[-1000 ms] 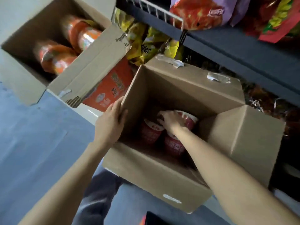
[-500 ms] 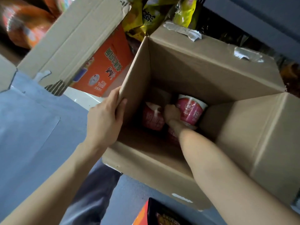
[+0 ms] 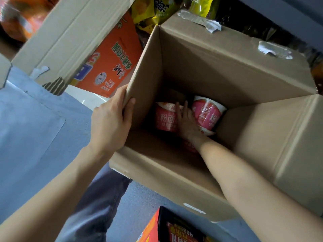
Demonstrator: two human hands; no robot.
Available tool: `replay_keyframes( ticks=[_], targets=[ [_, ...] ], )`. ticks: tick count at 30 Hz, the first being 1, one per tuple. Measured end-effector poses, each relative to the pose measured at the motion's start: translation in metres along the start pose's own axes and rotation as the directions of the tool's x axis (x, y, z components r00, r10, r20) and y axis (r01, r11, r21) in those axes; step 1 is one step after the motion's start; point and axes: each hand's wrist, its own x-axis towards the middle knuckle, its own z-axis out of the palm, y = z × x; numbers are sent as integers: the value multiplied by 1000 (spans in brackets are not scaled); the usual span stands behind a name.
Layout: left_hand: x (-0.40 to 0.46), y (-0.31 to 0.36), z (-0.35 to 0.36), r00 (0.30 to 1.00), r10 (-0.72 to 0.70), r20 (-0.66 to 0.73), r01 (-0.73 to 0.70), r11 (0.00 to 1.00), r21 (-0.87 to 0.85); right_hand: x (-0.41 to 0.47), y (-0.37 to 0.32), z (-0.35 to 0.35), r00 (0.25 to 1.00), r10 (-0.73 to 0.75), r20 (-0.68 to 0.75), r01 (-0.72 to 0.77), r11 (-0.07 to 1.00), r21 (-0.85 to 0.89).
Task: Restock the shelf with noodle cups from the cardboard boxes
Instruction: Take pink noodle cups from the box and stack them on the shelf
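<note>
An open cardboard box (image 3: 227, 55) stands tilted in front of me. Deep inside it lie pink-red noodle cups: one on the left (image 3: 165, 119), one on the right (image 3: 208, 114), and part of a third (image 3: 189, 147) under my wrist. My left hand (image 3: 110, 119) grips the box's left wall, thumb inside and fingers outside. My right hand (image 3: 187, 123) reaches down to the bottom, its fingers straight and slid between the two upper cups, touching both. Its thumb is hidden.
An orange printed carton (image 3: 111, 62) and a second cardboard box's flap (image 3: 70, 35) stand at the upper left. Yellow snack bags (image 3: 157, 9) fill the low shelf behind. A red-and-black carton (image 3: 174, 227) lies near my feet on the blue-grey floor; my trouser leg (image 3: 97, 198) is below.
My right hand left the top of the right cup and slid down between the two cups. The view tipped closer over the box. My left hand kept its grip on the wall.
</note>
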Motion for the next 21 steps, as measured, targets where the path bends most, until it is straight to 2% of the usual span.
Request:
replay_keyframes(
  ticks=[3,10,12,14,16,18,19,20,21],
  targets=[
    [0,-2,0,1000,-3,-1,3,1000,1,9,-6,0,992,12,-125,-28,991,-132],
    [1,-3,2,1000,3,-3,-3,999,33,-24,-23,-60,975,-154,-161,122,974,-192],
    [1,-2,2,1000,-16,2,16,999,31,-53,-31,-89,969,-156,-194,117,974,-196],
    [0,0,2,998,-62,20,61,997,50,-89,-34,-119,952,-147,-269,105,981,-164],
    [-3,6,-3,992,-110,57,107,993,57,-133,-34,-149,902,-171,-398,137,984,-113],
    [-3,20,-14,982,-186,36,187,982,-26,-178,-31,-180,823,-207,-529,200,977,-70],
    [-3,33,-24,968,-245,47,249,960,-129,-200,-31,-196,786,-220,-578,230,972,-57],
    [-4,51,-36,952,-286,111,306,908,-285,-221,-31,-212,751,-229,-620,252,966,-53],
    [-4,71,-51,928,-288,236,369,803,-469,-241,-32,-227,709,-243,-662,266,961,-68]
  ],
)
